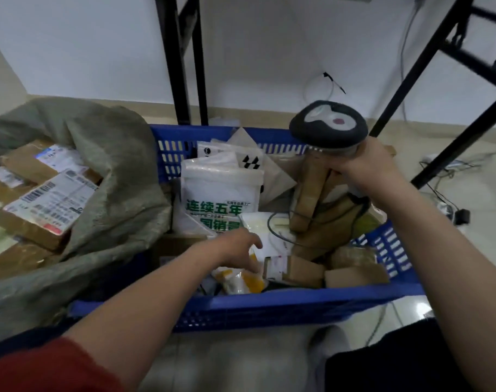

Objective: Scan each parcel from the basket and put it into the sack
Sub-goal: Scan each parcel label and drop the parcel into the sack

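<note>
A blue plastic basket [269, 305] in front of me is full of parcels: white mailer bags, brown boxes and a yellow-and-white bag [241, 281]. My left hand [238, 247] reaches down into the basket, fingers on the yellow-and-white bag; whether they grip it is blurred. My right hand [365, 168] grips the handle of a dark barcode scanner [329, 125], held above the basket's right side with its cable trailing over the parcels. The grey-green sack [114, 171] lies open at the left, holding several labelled brown boxes [43, 205].
Black metal shelf legs [184, 60] stand behind the basket, another frame [439, 80] at the right. Cables and a power strip [450, 210] lie on the floor at the right. A white wall is behind.
</note>
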